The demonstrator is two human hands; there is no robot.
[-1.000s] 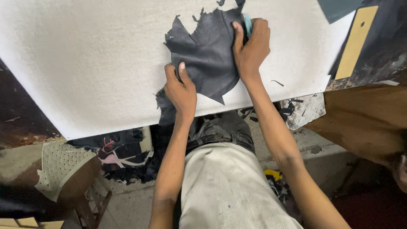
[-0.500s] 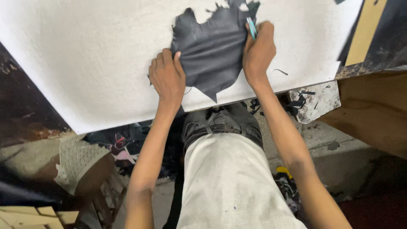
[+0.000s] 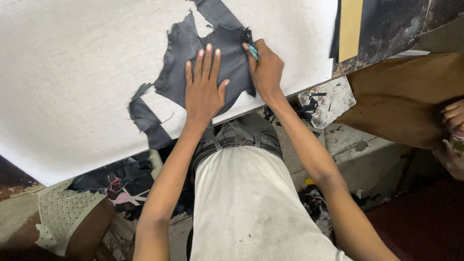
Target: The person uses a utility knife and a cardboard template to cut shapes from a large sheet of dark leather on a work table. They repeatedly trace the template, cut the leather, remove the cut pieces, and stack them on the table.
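A: Leather piece [image 3: 220, 58], dark, ragged-edged, lying flat on the white board [image 3: 72, 72]. Position against the hands?

B: Left hand [image 3: 204, 89] rests palm down on its middle, fingers stretched out and slightly apart, pointing away from the body. The piece runs out from under the palm on every side but the wrist.

A: Right hand [image 3: 265, 72]?

B: Closed around a teal-handled tool [image 3: 253, 52], held between thumb and fingers at the piece's right edge. The tip touches the leather near a small notch; whether it is a blade or a pen I cannot tell.

A: Other entries nearby?

B: Dark strip [image 3: 147, 123] left of the left wrist, lying apart from the main piece near the board's front edge. Tan strip [image 3: 350, 29] on the dark surface right of the board. Perforated white plastic item [image 3: 60, 217] below, at lower left.
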